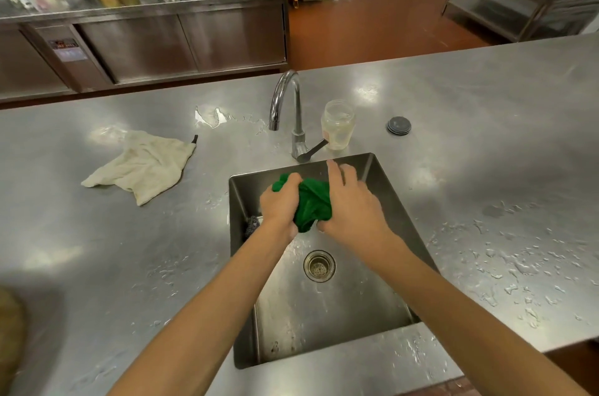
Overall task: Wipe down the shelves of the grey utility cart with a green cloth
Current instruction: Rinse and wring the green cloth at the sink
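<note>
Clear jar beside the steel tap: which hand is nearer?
Right. The right hand is just in front of the jar; the left hand grips the green cloth farther left.

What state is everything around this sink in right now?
green cloth: bunched, held over the sink
left hand: grips the green cloth
right hand: grips the green cloth
faucet: no water running
jar: upright, lidless
beige cloth: lying crumpled
counter: spattered with water
</note>
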The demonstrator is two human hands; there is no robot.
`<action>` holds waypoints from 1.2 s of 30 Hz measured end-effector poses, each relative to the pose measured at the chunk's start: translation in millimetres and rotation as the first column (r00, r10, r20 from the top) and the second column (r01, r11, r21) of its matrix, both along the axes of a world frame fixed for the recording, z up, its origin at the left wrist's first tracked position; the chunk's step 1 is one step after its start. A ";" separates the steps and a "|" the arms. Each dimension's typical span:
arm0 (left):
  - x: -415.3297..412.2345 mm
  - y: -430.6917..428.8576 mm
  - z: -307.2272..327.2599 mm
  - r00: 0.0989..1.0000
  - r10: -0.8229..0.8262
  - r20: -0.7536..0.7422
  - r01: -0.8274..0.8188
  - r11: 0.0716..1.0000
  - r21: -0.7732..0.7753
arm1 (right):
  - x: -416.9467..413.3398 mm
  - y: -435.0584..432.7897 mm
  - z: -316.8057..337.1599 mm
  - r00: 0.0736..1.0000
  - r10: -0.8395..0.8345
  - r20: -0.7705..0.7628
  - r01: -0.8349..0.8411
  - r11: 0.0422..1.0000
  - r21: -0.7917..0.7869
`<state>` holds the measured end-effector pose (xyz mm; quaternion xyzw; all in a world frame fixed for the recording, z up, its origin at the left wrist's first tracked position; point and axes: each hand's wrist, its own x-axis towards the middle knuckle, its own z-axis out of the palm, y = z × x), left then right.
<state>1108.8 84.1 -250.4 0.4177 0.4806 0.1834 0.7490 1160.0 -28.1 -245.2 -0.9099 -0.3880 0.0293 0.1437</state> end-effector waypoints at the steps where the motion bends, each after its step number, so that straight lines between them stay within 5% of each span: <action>1: 0.4 3.8 0.8 0.999 0.034 0.006 -0.034 0.997 -0.067 | -7.6 -1.7 -3.3 0.993 0.010 0.114 -0.014 1.000 0.028; 7: -0.5 -8.2 -1.6 0.998 -0.051 -0.034 0.047 0.993 -0.112 | -23.3 1.2 -13.8 0.942 -0.007 0.335 0.028 0.998 -0.057; 12: 3.5 -10.1 -1.5 0.985 -0.074 -0.157 0.120 0.944 0.307 | -6.5 3.6 -11.5 0.946 0.032 0.323 0.013 0.991 -0.136; 16: 7.4 -4.7 12.0 0.955 -0.168 -0.244 0.293 0.650 0.701 | 7.1 4.2 -11.2 0.997 -0.069 0.014 0.069 0.997 0.034; 23: 24.6 -2.3 63.1 0.892 -0.385 -0.236 0.341 0.230 0.912 | 35.3 1.2 16.5 0.945 0.090 -0.313 0.026 0.937 0.349; 32: 39.0 0.7 98.7 0.761 -0.540 -0.360 0.285 -0.220 0.933 | 40.2 -1.8 24.2 0.619 0.360 -0.698 0.168 0.808 0.565; 36: 44.5 5.2 109.1 0.722 -0.564 -0.402 0.264 -0.313 0.912 | 39.3 3.5 26.6 0.461 0.420 -0.782 0.229 0.795 0.562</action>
